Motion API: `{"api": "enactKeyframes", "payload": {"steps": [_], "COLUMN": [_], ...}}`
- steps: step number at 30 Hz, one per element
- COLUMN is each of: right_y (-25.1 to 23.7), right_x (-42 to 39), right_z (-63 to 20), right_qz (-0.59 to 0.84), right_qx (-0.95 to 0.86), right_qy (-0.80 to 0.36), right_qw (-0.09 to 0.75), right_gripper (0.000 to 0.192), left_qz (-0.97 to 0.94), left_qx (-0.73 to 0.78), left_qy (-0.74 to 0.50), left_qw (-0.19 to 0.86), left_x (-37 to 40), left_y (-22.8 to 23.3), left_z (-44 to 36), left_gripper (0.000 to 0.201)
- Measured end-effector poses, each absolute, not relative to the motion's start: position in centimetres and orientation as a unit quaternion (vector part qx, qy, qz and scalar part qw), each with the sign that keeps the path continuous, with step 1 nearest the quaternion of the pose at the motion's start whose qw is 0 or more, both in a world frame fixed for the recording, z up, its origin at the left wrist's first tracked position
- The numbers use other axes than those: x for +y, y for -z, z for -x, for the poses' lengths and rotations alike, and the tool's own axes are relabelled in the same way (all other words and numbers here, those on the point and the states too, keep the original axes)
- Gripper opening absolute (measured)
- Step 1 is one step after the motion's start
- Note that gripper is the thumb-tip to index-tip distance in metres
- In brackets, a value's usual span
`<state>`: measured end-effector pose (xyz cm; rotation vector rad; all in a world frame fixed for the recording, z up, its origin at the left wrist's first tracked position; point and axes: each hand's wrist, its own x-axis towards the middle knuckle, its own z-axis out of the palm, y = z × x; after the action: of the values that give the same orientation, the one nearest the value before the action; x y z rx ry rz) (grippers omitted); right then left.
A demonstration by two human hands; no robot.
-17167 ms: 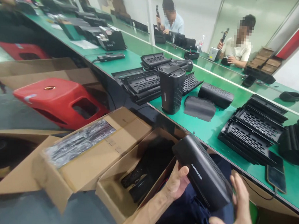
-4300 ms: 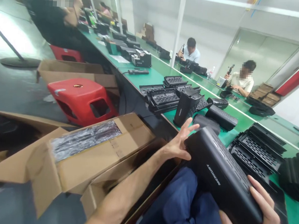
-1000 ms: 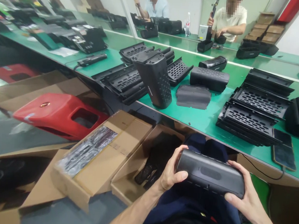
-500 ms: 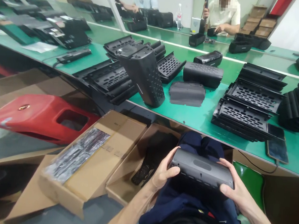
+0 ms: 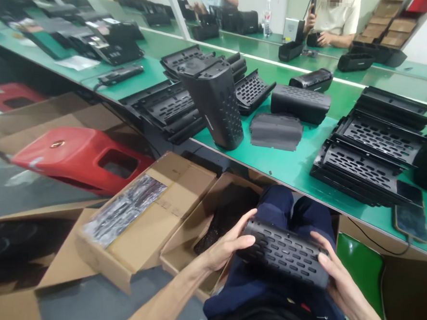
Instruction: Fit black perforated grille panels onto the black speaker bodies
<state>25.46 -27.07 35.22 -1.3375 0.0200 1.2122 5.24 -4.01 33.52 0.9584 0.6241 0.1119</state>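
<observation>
Over my lap I hold a black speaker housing (image 5: 283, 252) sideways, its slotted grille face turned up toward me. My left hand (image 5: 226, 243) grips its left end, thumb on top. My right hand (image 5: 332, 278) grips its right end from below and behind. On the green bench (image 5: 292, 169) ahead, another black housing (image 5: 217, 104) stands on end, tilted. A flat dark grey pad (image 5: 276, 131) lies beside it, and a finished black speaker (image 5: 300, 103) lies on its side behind the pad.
Stacks of black slotted grille panels lie at the bench's left (image 5: 166, 111) and right (image 5: 373, 150). A phone (image 5: 410, 218) lies at the bench edge. Open cardboard boxes (image 5: 144, 223) and a red stool (image 5: 79, 159) stand on the floor to my left. Two people work across the bench.
I have rolled the housing in both hands, so the slotted grille face now shows instead of the smooth side. My view shifted slightly.
</observation>
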Motion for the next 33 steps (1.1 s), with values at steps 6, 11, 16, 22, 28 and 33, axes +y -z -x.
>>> {"api": "enactKeyframes", "payload": {"steps": [6,11,16,22,28,33], "right_y": [-33.1,-32.8,-32.7,-32.1,-31.5,-32.0], "right_x": [-26.3,-25.0,-26.1,-27.8,-28.4,-30.8], "right_z": [-24.4,-24.7,-25.4,-24.3,-24.0,-24.5], "right_qz": [0.612,0.649,0.582,0.525,0.534,0.578], "right_qx": [0.029,0.042,0.054,0.004,-0.023,-0.194], "right_qy": [-0.485,-0.468,-0.527,-0.549,-0.538,-0.511], "right_qw": [0.624,0.599,0.616,0.650,0.652,0.606], "right_gripper": [0.059,0.059,0.069,0.085,0.081,0.090], "left_qz": [-0.484,-0.493,-0.477,-0.507,-0.569,-0.654], "left_qx": [0.326,0.366,0.283,0.220,0.195,0.314], "left_qy": [-0.084,-0.018,-0.020,-0.100,-0.084,-0.123], "left_qw": [0.808,0.789,0.832,0.827,0.795,0.677], "left_x": [-4.4,-4.2,-3.3,-3.5,-3.9,-4.4], "left_y": [-32.5,-31.6,-31.4,-30.7,-30.8,-30.0], "left_z": [-6.0,-6.2,-4.8,-4.7,-4.2,-6.3], "left_gripper": [0.074,0.084,0.115,0.106,0.113,0.104]}}
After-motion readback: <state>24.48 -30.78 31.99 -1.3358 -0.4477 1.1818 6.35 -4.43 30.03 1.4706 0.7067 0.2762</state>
